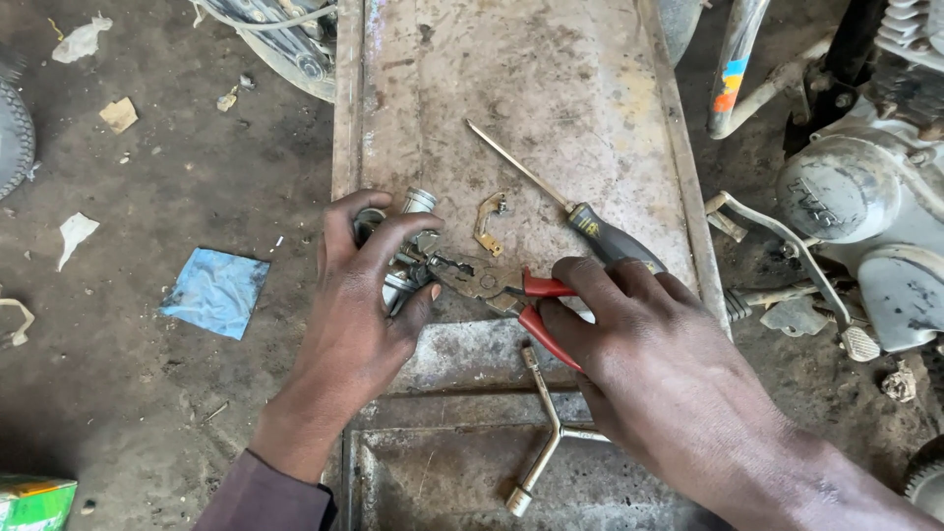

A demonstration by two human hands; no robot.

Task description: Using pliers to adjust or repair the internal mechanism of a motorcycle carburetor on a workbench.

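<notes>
Hands at work over a worn, stained metal bench top [551, 79]; the left hand [359, 305] has its fingers curled tight around a small cylindrical metal lock assembly [408, 246], pressed against the bench's left edge; the right hand [639, 334] is closed on the grips of one pair of red-handled pliers [511, 290], whose nose meets the assembly. Around them lie one black-handled screwdriver [565, 202], one small brass bracket [489, 221] and one three-armed steel socket wrench [551, 428]; nothing lies across the hands. A crumpled blue cloth [216, 290] lies on the dirt floor [147, 177] at left; a dusty grey motorcycle engine [865, 197] stands at right.
</notes>
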